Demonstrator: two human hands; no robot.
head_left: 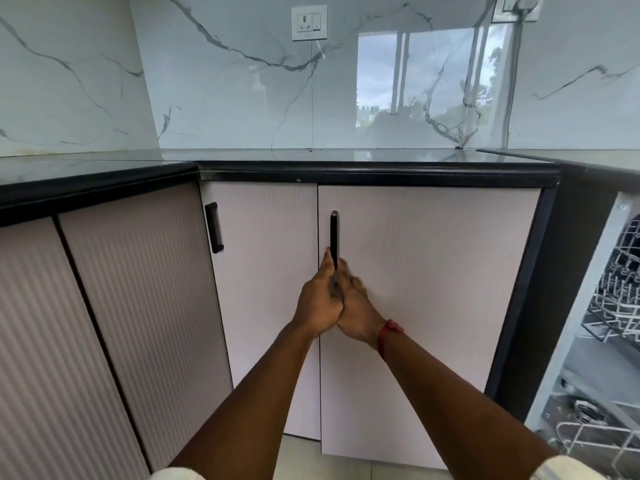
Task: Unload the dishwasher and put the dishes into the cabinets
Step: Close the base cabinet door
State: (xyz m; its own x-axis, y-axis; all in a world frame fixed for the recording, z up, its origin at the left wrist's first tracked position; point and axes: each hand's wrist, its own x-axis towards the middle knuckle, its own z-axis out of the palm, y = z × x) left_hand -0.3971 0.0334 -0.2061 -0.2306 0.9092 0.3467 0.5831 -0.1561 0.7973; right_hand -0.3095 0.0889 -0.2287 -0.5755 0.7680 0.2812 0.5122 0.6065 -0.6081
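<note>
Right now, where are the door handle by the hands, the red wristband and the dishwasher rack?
door handle (334, 233): head view, bare upper part of the bar.
red wristband (388, 332): head view, middle of the band.
dishwasher rack (618, 304): head view, white wires of the upper rack.

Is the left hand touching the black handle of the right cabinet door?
Touching. The head view shows the left hand wrapped around the lower end of the handle.

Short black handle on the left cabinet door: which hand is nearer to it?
Left. The left hand holds the long handle, to the right of the short handle and lower. The right hand lies against the left hand's far side, even farther right.
</note>
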